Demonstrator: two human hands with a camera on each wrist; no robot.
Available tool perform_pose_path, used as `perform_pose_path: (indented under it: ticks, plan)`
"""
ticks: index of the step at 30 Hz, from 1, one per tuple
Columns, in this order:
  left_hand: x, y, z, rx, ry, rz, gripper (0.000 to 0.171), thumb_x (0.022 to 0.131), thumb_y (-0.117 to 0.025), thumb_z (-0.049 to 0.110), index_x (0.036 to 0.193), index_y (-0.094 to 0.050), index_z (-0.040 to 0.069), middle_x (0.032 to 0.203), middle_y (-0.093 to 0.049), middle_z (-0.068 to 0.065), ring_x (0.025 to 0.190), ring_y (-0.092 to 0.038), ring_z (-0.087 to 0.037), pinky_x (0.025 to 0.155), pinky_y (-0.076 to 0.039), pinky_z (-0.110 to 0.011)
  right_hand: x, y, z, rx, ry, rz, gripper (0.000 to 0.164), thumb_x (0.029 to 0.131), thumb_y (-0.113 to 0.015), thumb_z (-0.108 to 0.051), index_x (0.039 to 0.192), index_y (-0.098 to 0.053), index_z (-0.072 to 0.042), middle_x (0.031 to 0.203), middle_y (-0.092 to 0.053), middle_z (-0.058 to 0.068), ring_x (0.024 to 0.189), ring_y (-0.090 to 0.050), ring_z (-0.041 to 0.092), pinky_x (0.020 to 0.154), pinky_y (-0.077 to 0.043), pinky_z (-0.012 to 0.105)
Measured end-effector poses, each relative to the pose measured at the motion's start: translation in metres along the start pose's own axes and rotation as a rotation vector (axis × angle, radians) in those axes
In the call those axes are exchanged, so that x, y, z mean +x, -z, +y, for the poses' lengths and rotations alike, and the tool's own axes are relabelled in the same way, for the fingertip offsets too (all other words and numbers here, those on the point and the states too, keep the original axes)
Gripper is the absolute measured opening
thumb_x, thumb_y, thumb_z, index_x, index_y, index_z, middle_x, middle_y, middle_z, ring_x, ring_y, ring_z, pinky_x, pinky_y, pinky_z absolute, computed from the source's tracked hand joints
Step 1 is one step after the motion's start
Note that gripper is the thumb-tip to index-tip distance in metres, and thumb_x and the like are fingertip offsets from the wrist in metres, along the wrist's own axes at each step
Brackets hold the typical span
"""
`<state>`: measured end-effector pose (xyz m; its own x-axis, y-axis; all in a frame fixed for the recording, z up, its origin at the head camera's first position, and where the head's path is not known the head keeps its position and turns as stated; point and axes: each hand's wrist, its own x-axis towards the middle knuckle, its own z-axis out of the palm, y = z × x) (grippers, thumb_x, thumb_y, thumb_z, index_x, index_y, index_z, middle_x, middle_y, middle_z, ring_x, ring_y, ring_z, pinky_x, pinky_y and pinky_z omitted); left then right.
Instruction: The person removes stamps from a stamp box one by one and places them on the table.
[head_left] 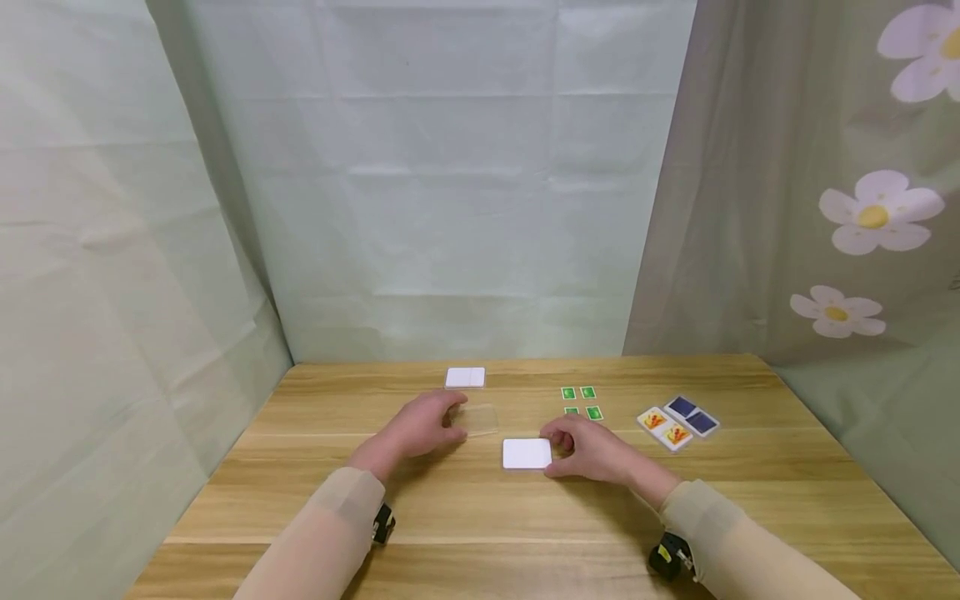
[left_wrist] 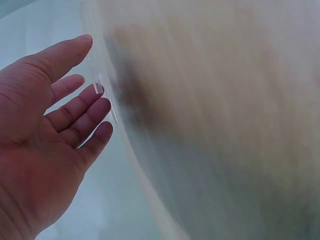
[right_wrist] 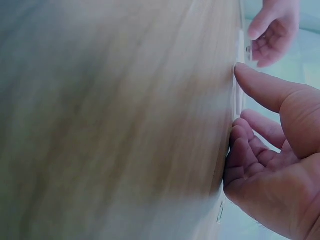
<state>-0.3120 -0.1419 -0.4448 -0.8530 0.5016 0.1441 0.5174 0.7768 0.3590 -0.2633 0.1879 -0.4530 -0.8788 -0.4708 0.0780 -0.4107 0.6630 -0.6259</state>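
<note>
Near the table's middle, my right hand (head_left: 592, 450) grips the right end of a white rectangular card (head_left: 527, 454), thumb at its near edge and fingers at its far edge. The card lies flat, seen almost edge-on in the right wrist view. Farther left, my left hand (head_left: 423, 425) holds a thin clear plastic cover (head_left: 480, 420) by its left end, thumb on the near side and fingers on the far side. In the left wrist view, a clear corner shows at the fingertips (left_wrist: 102, 104). The cover stays close over the wood.
A white card piece (head_left: 465, 377) with a clear rim lies at the table's back edge. Several small green squares (head_left: 588, 392) sit beyond my right hand. To the right are a pair of orange-pictured cards (head_left: 665, 428) and a dark blue pair (head_left: 692, 416). Curtains surround the wooden table (head_left: 465, 533).
</note>
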Motion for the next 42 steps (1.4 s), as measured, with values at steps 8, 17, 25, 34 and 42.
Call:
perform_pose_path:
  ticks: [8, 17, 25, 34, 42]
  plan:
    - [0.000, -0.001, 0.022, -0.016, -0.066, -0.003, 0.057, 0.099, -0.086, 0.021, 0.146, -0.065, -0.002, 0.139, -0.071, -0.018, 0.132, -0.064, -0.038, 0.116, -0.048, -0.055, 0.000, 0.001, 0.000, 0.028, 0.011, -0.011, 0.052, 0.087, -0.097, -0.019, 0.129, -0.072, -0.002, 0.102, -0.062, 0.001, 0.092, -0.054, 0.018, 0.081, -0.047, 0.031]
    - [-0.002, -0.005, 0.046, -0.016, -0.149, -0.014, 0.053, 0.098, -0.086, 0.020, 0.143, -0.067, 0.000, 0.138, -0.071, -0.018, 0.131, -0.064, -0.038, 0.114, -0.049, -0.055, 0.000, 0.001, 0.000, 0.060, 0.022, -0.020, 0.064, 0.088, -0.097, -0.019, 0.139, -0.067, 0.003, 0.104, -0.063, 0.003, 0.093, -0.055, 0.018, 0.082, -0.048, 0.030]
    - [-0.002, -0.012, 0.061, 0.016, -0.153, -0.039, 0.051, 0.099, -0.086, 0.025, 0.143, -0.069, 0.005, 0.138, -0.071, -0.014, 0.130, -0.065, -0.034, 0.113, -0.051, -0.052, 0.000, 0.002, 0.000, 0.075, -0.006, -0.032, 0.074, 0.089, -0.096, -0.021, 0.150, -0.060, 0.004, 0.107, -0.063, 0.003, 0.095, -0.057, 0.018, 0.083, -0.049, 0.031]
    - [-0.001, -0.019, 0.070, 0.059, -0.173, -0.056, 0.051, 0.097, -0.088, 0.028, 0.140, -0.071, 0.006, 0.134, -0.071, -0.011, 0.120, -0.067, -0.028, 0.105, -0.056, -0.048, 0.000, 0.002, 0.000, 0.080, 0.017, -0.042, 0.071, 0.091, -0.095, -0.021, 0.148, -0.061, 0.004, 0.107, -0.063, 0.003, 0.095, -0.057, 0.019, 0.084, -0.051, 0.030]
    - [-0.001, -0.021, 0.075, 0.079, -0.176, -0.074, 0.052, 0.097, -0.088, 0.030, 0.140, -0.071, 0.006, 0.135, -0.071, -0.011, 0.122, -0.067, -0.027, 0.106, -0.055, -0.046, 0.000, 0.003, 0.001, 0.078, 0.052, -0.044, 0.056, 0.091, -0.094, -0.018, 0.137, -0.068, 0.001, 0.105, -0.064, 0.004, 0.094, -0.057, 0.019, 0.082, -0.050, 0.029]
